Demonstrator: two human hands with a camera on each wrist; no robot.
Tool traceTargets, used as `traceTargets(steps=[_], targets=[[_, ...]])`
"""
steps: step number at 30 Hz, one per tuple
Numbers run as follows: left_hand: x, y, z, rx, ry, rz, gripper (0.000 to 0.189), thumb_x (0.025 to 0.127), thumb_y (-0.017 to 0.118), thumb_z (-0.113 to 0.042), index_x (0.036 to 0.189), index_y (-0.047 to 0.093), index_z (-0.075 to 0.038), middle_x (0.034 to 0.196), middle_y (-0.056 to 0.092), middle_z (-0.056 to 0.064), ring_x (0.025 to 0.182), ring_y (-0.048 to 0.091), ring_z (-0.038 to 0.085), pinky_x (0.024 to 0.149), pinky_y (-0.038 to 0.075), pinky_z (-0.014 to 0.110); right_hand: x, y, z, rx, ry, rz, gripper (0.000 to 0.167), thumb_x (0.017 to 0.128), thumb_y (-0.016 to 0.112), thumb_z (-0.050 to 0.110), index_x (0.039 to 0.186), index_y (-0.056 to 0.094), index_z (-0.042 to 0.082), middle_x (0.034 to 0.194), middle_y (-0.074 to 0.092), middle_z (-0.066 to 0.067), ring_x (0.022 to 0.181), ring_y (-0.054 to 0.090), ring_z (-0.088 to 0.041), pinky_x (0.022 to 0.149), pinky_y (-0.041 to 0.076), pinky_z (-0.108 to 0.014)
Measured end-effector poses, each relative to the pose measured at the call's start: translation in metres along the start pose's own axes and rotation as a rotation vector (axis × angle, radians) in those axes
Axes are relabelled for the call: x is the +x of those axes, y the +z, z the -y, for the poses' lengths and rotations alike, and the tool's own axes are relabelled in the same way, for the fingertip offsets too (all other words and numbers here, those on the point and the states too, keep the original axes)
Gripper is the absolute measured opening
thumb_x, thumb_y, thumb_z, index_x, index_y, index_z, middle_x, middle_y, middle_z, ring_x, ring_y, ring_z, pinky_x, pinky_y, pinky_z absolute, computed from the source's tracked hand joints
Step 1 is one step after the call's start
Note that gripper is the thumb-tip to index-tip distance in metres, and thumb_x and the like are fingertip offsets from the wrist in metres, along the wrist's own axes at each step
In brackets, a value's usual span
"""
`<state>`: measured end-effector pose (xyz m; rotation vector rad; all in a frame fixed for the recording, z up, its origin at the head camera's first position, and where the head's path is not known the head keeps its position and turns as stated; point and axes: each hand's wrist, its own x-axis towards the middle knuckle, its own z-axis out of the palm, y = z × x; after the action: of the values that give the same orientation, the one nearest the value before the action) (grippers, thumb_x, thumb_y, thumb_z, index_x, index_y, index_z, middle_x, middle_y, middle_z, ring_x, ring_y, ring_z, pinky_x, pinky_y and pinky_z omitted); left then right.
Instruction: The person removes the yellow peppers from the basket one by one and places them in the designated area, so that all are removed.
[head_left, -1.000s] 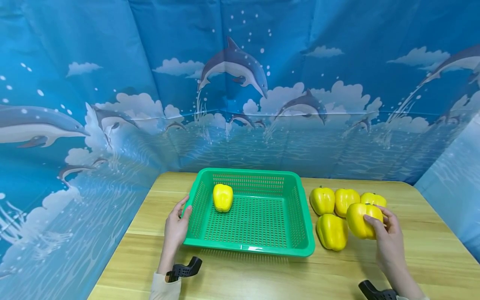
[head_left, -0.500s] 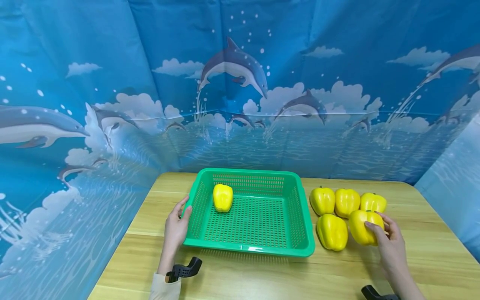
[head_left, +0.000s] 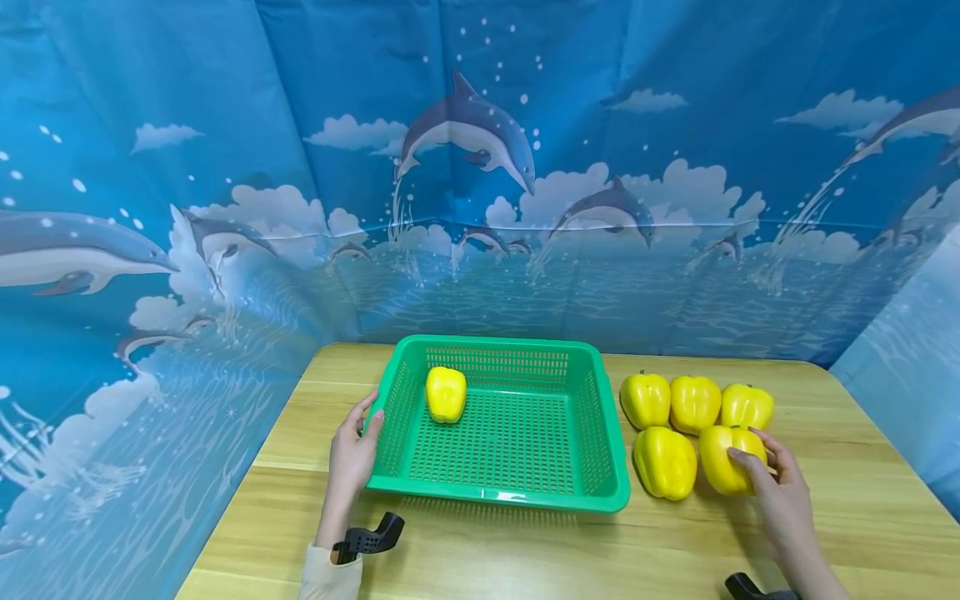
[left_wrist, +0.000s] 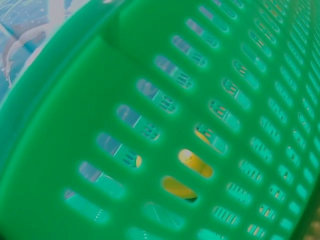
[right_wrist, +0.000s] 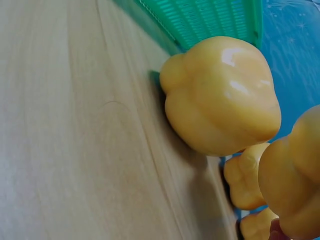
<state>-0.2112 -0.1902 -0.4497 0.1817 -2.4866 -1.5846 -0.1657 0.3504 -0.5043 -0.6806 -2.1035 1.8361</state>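
Observation:
My left hand (head_left: 352, 446) holds the left rim of a green plastic basket (head_left: 495, 495), thumb at the rim. One yellow bell pepper (head_left: 446, 395) lies in the basket's left part; in the left wrist view, yellow shows through slots in the basket wall (left_wrist: 60, 115). On the right, my right hand (head_left: 783, 496) grips another yellow bell pepper (head_left: 726, 462) between thumb and fingers. That pepper (right_wrist: 297, 175) is cut off at the right wrist view's edge, where just a fingertip (right_wrist: 276, 230) shows. Whether it touches the table is unclear.
Beside the held pepper lies a loose yellow pepper (head_left: 665, 463). Behind are three more: a left one (head_left: 645, 401), a middle one (head_left: 694, 404) and a right one (head_left: 747, 406). A wooden table (head_left: 525, 558) carries everything, with a dolphin-print curtain (head_left: 480, 283) behind.
My right hand has lowered the held pepper slightly, toward me and a little right, uncovering more of the pepper behind it. The left hand and basket stay in place.

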Motion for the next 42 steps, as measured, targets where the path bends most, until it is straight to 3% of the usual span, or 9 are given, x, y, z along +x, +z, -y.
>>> traceTargets(steps=[8, 31, 37, 42], targets=[[0.000, 0.000, -0.001, 0.002, 0.009, -0.004, 0.041, 0.101, 0.049, -0.028, 0.141, 0.046, -0.021, 0.064, 0.034, 0.003, 0.042, 0.027, 0.014, 0.042, 0.026, 0.025, -0.025, 0.007, 0.029, -0.157, 0.027, 0.028, 0.047, 0.092, 0.062, 0.037, 0.135, 0.043, 0.035, 0.108, 0.037, 0.005, 0.087, 0.038, -0.009, 0.064, 0.039, -0.015], [0.000, 0.001, -0.001, 0.005, 0.020, -0.006, 0.040, 0.101, 0.049, -0.026, 0.141, 0.047, -0.021, 0.063, 0.034, 0.003, 0.042, 0.026, 0.014, 0.042, 0.025, 0.025, -0.026, 0.003, 0.023, -0.162, 0.069, 0.068, 0.047, 0.091, 0.062, 0.040, 0.133, 0.042, 0.035, 0.109, 0.036, -0.005, 0.087, 0.040, -0.007, 0.064, 0.044, -0.014], [0.000, 0.001, 0.000, 0.012, 0.019, -0.011, 0.040, 0.101, 0.049, -0.026, 0.141, 0.047, -0.020, 0.064, 0.034, 0.004, 0.042, 0.027, 0.014, 0.042, 0.025, 0.026, -0.028, 0.001, 0.021, -0.197, 0.054, 0.067, 0.037, 0.091, 0.062, 0.041, 0.123, 0.044, 0.041, 0.109, 0.037, -0.002, 0.088, 0.039, -0.009, 0.064, 0.042, -0.015], [0.000, 0.001, 0.000, 0.019, 0.019, -0.009, 0.041, 0.101, 0.049, -0.026, 0.141, 0.047, -0.021, 0.065, 0.035, 0.004, 0.043, 0.027, 0.015, 0.043, 0.025, 0.026, -0.031, 0.000, 0.022, -0.238, 0.066, 0.105, 0.039, 0.091, 0.061, 0.043, 0.124, 0.041, 0.041, 0.116, 0.037, -0.004, 0.091, 0.039, -0.011, 0.066, 0.041, -0.017]])
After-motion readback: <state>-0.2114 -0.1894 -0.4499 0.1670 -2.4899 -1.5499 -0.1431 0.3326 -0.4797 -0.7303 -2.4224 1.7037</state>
